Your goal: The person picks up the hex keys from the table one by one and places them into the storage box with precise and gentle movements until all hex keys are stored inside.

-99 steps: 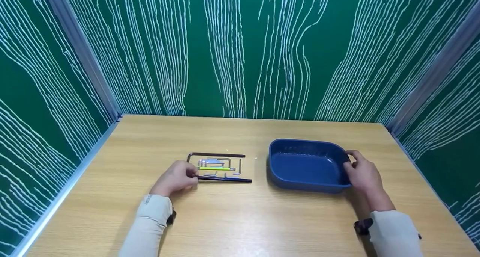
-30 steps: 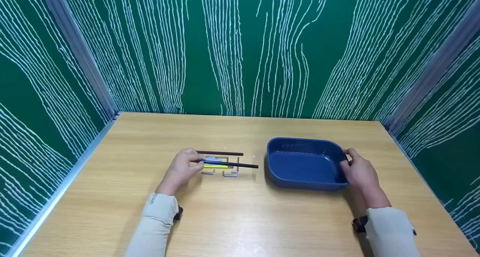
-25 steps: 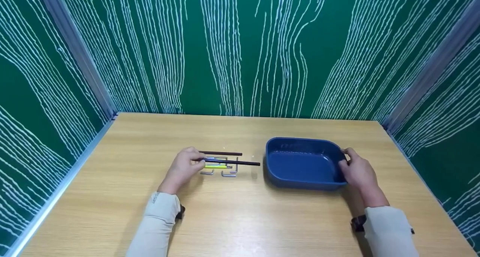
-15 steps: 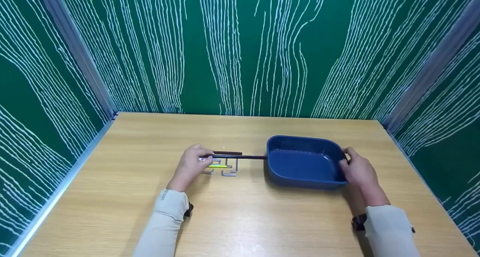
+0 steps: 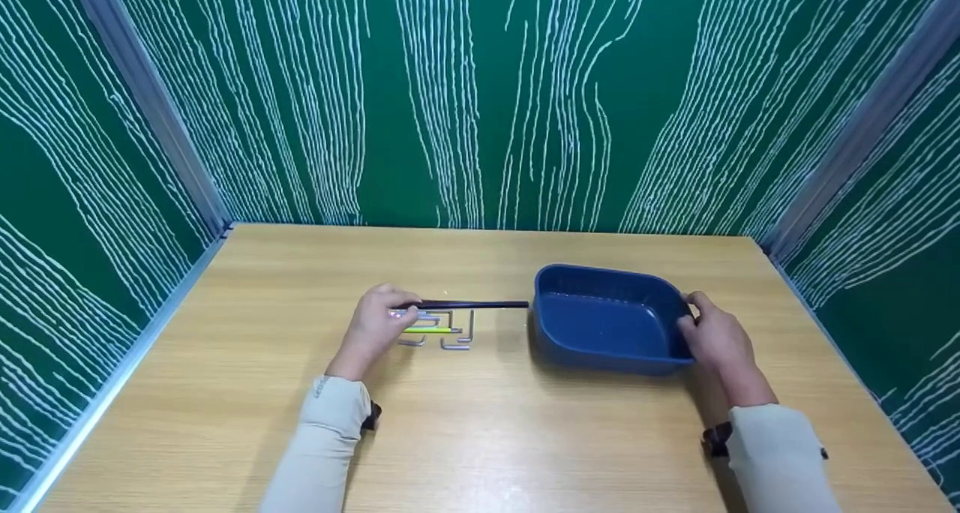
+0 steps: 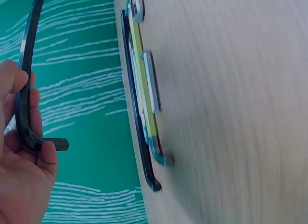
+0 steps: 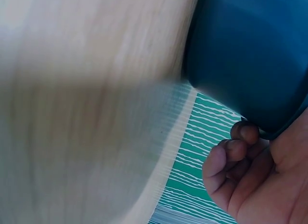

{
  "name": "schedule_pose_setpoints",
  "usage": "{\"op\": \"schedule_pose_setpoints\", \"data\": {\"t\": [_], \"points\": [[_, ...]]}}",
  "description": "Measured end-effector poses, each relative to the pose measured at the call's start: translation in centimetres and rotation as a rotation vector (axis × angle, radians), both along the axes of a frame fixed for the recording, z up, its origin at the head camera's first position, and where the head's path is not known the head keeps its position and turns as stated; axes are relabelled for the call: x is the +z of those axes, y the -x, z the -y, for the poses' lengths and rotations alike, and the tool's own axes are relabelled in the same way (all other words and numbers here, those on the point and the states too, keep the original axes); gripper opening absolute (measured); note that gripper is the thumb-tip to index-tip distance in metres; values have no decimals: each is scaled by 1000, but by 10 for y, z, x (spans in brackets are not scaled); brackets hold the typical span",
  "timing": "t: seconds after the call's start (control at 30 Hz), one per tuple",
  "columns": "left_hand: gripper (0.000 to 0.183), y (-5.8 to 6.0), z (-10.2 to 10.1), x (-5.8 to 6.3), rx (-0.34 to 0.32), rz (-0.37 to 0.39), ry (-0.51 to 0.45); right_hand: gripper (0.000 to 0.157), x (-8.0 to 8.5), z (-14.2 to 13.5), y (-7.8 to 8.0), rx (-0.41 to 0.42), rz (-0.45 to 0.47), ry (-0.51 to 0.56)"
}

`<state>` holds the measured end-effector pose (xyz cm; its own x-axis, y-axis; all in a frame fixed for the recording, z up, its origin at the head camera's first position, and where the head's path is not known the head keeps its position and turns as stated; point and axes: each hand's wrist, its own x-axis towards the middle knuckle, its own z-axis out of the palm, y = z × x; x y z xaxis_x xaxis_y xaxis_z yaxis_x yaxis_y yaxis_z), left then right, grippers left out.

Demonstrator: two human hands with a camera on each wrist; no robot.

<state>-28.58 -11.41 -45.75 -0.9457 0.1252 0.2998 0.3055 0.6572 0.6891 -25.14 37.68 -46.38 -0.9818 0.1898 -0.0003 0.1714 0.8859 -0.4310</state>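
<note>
Since lifted: black hex key, gripped by your left hand above other hex keys, near blue bin gripped by your right hand; carried too low, it could strike the bin.

The place was a booth-like work area, its building type unclear. Dark green panels with wavy white lines rose beyond the far, left and right edges of the flat, pale wood-grain surface, and straight, grey, metal-looking posts stood at its far left and far right corners.
</note>
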Motion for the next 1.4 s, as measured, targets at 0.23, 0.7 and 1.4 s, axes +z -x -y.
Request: {"op": "schedule_pose_setpoints", "data": {"t": [0.23, 0.7, 1.4], "points": [[20, -1, 8, 5, 23, -15, -25, 44, 4, 3, 0, -5, 5, 5], [21, 1, -27, 9, -22, -36, -27, 43, 0, 8, 1, -4, -37, -61], [15, 6, -104, 12, -172, -210, 70, 43, 5, 9, 1, 10, -23, -52]]}}
